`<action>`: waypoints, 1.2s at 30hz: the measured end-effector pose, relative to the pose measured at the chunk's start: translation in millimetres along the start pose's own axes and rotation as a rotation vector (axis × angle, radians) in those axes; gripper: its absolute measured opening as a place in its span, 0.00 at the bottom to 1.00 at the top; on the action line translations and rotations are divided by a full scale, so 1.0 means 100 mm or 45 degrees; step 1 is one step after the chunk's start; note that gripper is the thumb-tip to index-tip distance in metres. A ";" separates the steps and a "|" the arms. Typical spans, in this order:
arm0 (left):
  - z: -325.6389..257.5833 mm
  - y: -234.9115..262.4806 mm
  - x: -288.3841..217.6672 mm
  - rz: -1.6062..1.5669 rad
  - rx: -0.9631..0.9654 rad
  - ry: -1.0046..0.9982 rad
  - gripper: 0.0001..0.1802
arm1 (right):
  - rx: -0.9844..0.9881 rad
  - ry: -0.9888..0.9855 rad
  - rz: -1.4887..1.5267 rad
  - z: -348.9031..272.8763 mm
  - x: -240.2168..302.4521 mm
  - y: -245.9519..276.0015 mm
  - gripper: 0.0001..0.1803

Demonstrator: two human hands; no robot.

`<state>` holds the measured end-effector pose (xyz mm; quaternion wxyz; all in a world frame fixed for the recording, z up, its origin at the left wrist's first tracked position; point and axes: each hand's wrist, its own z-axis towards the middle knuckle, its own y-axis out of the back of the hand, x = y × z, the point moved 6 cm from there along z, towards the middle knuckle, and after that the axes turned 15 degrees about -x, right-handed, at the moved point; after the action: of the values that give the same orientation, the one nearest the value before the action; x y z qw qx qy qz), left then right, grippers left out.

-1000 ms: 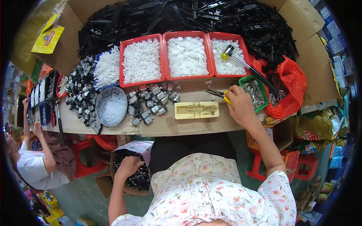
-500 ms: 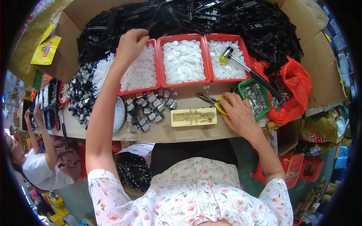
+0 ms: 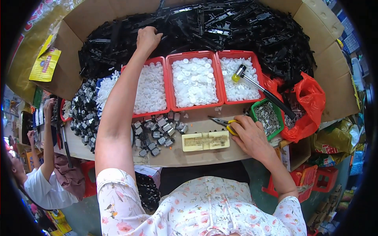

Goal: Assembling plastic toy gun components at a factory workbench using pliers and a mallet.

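Note:
My left hand reaches far over a heap of black plastic parts, its fingers curled together; anything between them is hidden. On the cardboard-topped bench, my right hand is closed round the yellow handles of a pair of pliers, whose jaws point left. Just below the pliers lies a cream block with a recessed slot. Small grey metal-and-black motors are scattered left of the block, with a larger pile of them beyond my left forearm.
Three red trays hold small white plastic parts, the middle tray among them. A hammer lies across the right tray, over a red plastic bag. Metal pins fill a green basket. Another person works at the left.
My left hand has moved farther out, from above the left tray to the black heap. The whole view has shifted, so the bench sits lower. My right hand stays at the pliers.

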<state>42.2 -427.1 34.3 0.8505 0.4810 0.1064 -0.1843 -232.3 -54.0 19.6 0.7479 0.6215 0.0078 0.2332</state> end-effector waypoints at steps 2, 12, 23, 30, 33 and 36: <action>0.02 0.00 0.04 -0.060 -0.007 0.044 0.19 | 0.001 0.003 -0.003 0.02 0.03 0.00 0.22; -0.41 0.79 -0.53 -0.214 -0.289 -0.513 0.16 | -0.066 0.006 0.060 0.07 0.00 0.09 0.22; -0.41 0.64 -0.32 -0.455 -0.168 -0.205 0.20 | -0.104 -0.023 0.133 -0.02 -0.01 0.11 0.22; -0.10 0.67 0.79 0.264 -0.315 0.101 0.20 | -0.063 -0.037 0.061 0.06 0.01 0.05 0.21; -0.15 0.63 0.87 0.136 -0.318 0.117 0.19 | -0.049 -0.037 0.051 0.07 0.02 0.03 0.21; -0.19 0.82 0.76 0.055 -0.340 0.121 0.15 | -0.060 -0.041 0.078 0.05 0.02 0.05 0.21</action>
<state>145.3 -388.1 60.7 0.9048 0.3738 0.1596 -0.1271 -230.7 -57.8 26.1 0.7548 0.6074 -0.0289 0.2460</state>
